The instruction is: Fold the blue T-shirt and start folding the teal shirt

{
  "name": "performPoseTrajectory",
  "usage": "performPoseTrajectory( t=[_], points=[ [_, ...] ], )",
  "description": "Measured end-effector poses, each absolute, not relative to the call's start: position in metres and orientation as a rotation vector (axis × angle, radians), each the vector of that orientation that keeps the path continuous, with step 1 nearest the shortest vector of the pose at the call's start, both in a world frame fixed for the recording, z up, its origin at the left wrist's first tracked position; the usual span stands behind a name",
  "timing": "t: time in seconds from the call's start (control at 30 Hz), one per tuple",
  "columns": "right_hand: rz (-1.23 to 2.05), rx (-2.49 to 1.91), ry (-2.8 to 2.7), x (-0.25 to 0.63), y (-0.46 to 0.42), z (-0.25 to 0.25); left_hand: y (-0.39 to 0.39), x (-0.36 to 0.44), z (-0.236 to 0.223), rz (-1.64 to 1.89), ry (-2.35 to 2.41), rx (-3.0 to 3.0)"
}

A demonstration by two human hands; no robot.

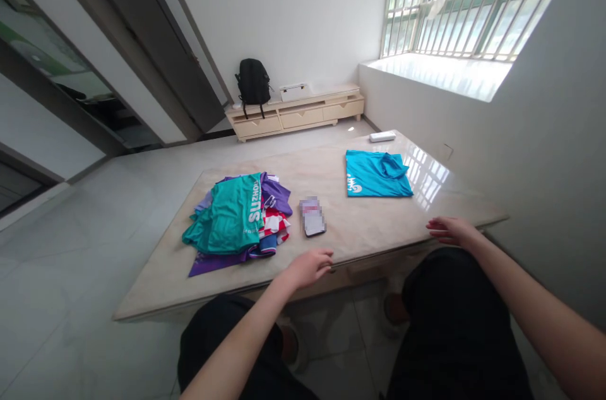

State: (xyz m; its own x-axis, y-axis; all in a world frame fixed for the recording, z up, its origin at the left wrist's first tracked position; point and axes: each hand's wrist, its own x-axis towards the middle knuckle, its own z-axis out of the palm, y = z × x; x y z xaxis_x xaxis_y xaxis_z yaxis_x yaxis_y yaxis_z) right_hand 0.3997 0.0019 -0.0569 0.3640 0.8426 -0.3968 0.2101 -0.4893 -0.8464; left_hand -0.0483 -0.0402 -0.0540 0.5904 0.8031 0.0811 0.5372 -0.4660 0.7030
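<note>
While a loose pile of clothes topped by a green shirt lies at the left of the pale table, the left hand is at the front edge, empty with fingers loosely curled, just nearer than a phone best kept clear of any cloth. Farther along, a blue shirt lies flat with one part bunched up, which I judge smooths best under both palms, worked outward from the middle. Rightmost, the right hand is well apart from the left, fingers extended, holding nothing.
</note>
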Motion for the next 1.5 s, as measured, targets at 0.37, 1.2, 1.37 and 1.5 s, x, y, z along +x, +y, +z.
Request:
performPoseTrajectory(
  t=[0.37,1.2,1.37,1.5],
  points=[
    [0.657,-2.055,-1.752,0.325,0.084,-0.065,-0.034,-0.149,-0.058,0.995,1.669,1.774],
    [0.254,-2.28,-2.147,0.289,0.066,-0.084,-0.069,-0.143,-0.02,0.657,1.814,1.903],
    [0.526,-2.154,-2.186,0.254,0.037,-0.088,-0.055,-0.147,-0.005,0.39,2.084,1.93],
    [0.817,-1.828,-2.363,0.216,0.028,-0.089,-0.013,-0.171,0.009,0.136,2.324,1.892]
  ],
)
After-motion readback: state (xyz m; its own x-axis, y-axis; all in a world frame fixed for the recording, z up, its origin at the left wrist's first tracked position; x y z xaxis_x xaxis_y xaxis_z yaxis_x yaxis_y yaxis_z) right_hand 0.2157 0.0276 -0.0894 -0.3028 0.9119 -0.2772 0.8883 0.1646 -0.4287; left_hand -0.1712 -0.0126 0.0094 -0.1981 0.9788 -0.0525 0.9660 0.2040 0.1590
